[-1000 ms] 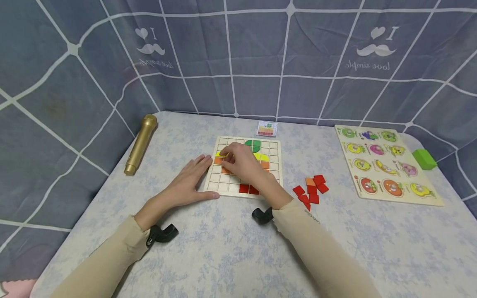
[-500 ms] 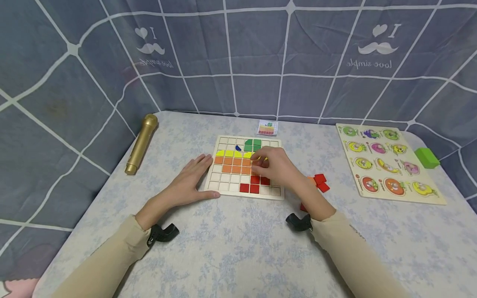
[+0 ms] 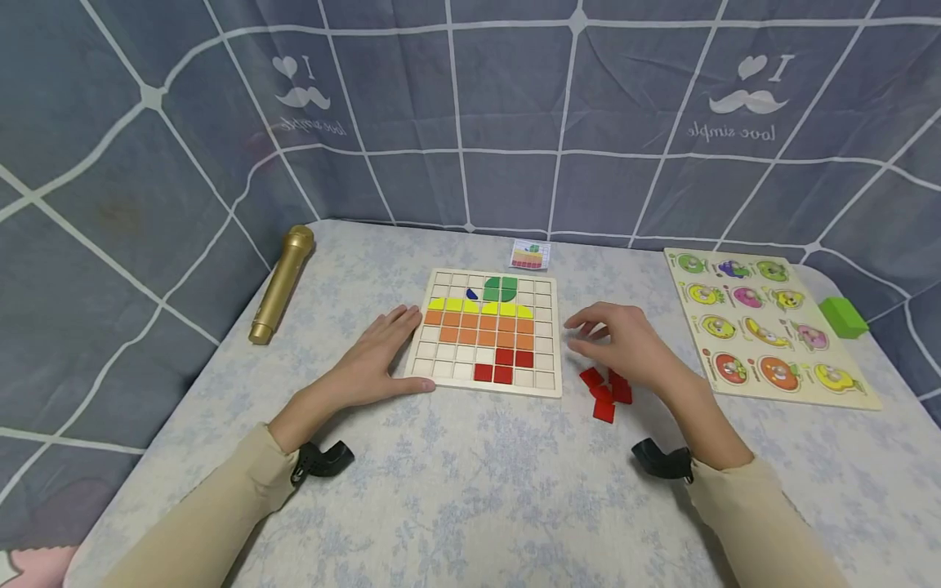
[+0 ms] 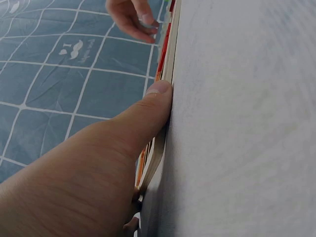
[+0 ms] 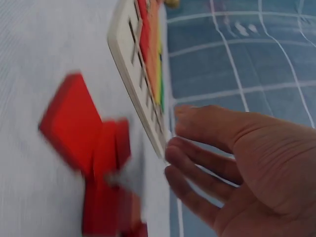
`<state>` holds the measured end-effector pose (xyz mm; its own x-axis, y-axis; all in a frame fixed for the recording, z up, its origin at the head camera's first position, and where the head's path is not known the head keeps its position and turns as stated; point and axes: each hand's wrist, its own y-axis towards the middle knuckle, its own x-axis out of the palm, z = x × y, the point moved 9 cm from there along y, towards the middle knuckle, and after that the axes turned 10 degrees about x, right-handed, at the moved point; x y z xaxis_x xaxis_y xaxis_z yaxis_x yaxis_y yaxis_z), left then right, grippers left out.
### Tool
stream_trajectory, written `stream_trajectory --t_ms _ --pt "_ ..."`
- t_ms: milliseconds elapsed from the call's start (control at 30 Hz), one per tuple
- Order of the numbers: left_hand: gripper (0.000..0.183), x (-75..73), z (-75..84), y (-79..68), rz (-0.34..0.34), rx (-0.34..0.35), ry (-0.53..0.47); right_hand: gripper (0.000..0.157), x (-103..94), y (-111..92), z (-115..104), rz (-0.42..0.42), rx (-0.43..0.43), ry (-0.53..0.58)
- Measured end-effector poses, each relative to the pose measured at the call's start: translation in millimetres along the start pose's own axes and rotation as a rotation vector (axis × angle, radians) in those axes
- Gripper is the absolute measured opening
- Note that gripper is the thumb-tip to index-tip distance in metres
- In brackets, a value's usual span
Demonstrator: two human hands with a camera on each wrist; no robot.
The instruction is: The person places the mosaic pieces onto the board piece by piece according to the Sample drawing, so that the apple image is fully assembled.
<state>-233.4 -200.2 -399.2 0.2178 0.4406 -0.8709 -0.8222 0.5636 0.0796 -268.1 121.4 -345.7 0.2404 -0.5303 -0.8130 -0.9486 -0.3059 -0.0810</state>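
Note:
A square wooden grid board (image 3: 546, 379) lies on the table, with green, blue, yellow, orange and red tiles set in its cells. My left hand (image 3: 371, 359) rests at its left side, fingers stretched along the edge and thumb at the front-left corner. In the left wrist view the thumb (image 4: 148, 106) presses the board's edge (image 4: 170, 54). Just right of the board, my right hand (image 3: 621, 339) hovers with relaxed, slightly bent fingers and nothing between them. Below that hand lie several loose red square tiles (image 3: 604, 410), also seen as red tiles (image 5: 71, 121) in the right wrist view.
A small printed picture card (image 3: 529, 255) lies behind the board. To the right is a fruit puzzle board (image 3: 768, 347) with a green block (image 3: 843, 318) beside it. A gold microphone (image 3: 282, 286) lies at the left. Tile-patterned cloth hangs behind the table.
My right hand has moved right, from the yellow row at the left, across the board, to beside the loose tiles. The full yellow row is now uncovered. My left hand has stayed put.

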Motion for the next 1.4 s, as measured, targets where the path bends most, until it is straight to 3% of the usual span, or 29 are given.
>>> stream_trajectory --t_ms 300,600,1100,1233,1400 --pt "0.116 -1.3 0.5 -1.0 0.008 0.003 -0.005 0.032 -35.6 -16 40 -0.051 0.113 -0.076" --pt "0.116 -2.3 -0.5 -0.7 0.007 0.012 0.003 0.028 -32.1 -16 64 -0.126 0.158 -0.103" --pt "0.116 -1.6 1.5 0.3 -0.003 0.001 -0.003 0.017 -30.6 -12 71 -0.04 0.134 -0.031" --pt "0.116 -2.1 2.5 0.2 0.001 0.001 -0.005 0.013 -33.1 -12 66 -0.008 0.1 -0.012" --pt "0.116 -1.5 1.8 0.2 -0.001 -0.003 -0.005 0.017 -29.4 -12 54 -0.021 0.067 0.033"
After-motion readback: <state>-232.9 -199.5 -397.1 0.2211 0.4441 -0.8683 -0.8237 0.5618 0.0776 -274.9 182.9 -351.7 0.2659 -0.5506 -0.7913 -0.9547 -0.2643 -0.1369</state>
